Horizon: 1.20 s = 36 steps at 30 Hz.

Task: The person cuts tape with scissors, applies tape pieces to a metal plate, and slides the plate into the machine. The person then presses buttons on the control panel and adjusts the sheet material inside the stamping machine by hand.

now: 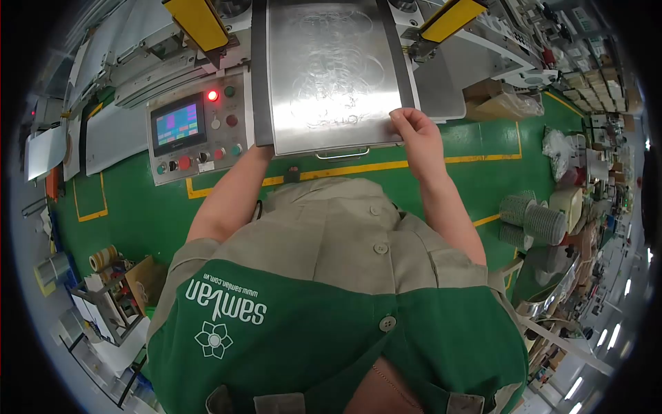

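Green factory floor [372, 181] marked with yellow lines spreads beneath a large machine at the far side. Its flat, dark-edged carrier [262, 69] has a metal bar handle [343, 154] at the near end and bears a silver rectangular metal plate [338, 76] with curling raised lines. At the plate's near right corner, the right hand [422, 136] has its grip closed on the edge, thumb and fingers pinched together. The left hand [261, 153] is at the near left corner, mostly hidden below the plate, so I cannot tell its grip.

Left of the carrier stands a grey control panel [189, 131] with a lit screen and glowing red lamp. Farther right, a brown cardboard box [486, 102] has clear plastic film [523, 103] at its right side; its contents are too unclear to name. Pale grey ribbed cylinders [543, 222] stand nearer, also right.
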Available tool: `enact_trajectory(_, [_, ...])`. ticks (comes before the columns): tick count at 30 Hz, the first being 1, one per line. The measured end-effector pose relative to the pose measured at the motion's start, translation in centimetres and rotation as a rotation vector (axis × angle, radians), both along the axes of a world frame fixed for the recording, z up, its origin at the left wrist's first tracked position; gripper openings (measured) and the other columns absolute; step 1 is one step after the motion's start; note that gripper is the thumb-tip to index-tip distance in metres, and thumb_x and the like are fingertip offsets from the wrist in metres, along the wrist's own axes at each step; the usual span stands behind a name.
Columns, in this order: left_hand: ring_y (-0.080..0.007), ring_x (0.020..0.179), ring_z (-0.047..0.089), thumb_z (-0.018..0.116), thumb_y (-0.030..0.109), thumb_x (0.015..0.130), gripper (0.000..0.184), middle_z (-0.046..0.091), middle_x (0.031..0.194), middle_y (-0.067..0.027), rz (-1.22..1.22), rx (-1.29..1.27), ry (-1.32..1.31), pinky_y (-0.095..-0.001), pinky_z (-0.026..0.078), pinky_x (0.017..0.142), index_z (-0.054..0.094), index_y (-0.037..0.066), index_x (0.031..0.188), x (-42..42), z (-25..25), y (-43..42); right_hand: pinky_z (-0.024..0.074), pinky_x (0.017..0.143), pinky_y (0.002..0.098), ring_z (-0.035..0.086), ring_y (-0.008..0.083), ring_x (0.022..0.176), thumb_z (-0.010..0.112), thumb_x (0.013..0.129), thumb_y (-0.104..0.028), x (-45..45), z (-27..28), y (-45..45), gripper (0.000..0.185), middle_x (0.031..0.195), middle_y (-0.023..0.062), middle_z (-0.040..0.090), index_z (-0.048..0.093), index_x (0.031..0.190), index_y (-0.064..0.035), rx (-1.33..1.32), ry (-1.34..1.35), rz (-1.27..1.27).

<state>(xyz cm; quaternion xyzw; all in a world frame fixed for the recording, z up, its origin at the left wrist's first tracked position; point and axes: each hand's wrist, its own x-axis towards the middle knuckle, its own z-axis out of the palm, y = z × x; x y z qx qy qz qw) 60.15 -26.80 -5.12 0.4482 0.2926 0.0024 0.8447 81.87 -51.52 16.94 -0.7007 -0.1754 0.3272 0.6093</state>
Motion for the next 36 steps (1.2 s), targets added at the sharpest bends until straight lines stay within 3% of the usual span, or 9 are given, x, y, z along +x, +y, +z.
enact_trajectory(36, [-0.0359,0.122,0.055,0.05,0.029,0.099,0.052,0.053,0.138,-0.0165,0.036,0.607,0.589,-0.0464,0.046,0.1,0.044,0.001,0.143,-3.5,-2.9,-4.3,0.0466,0.079,0.0211,0.058,0.0072,0.084,0.065,0.097,-0.015,-0.3,0.5,0.4,0.015,0.091,-0.0017,0.064,0.066,0.103,-0.0019,-0.077,-0.014,-0.052])
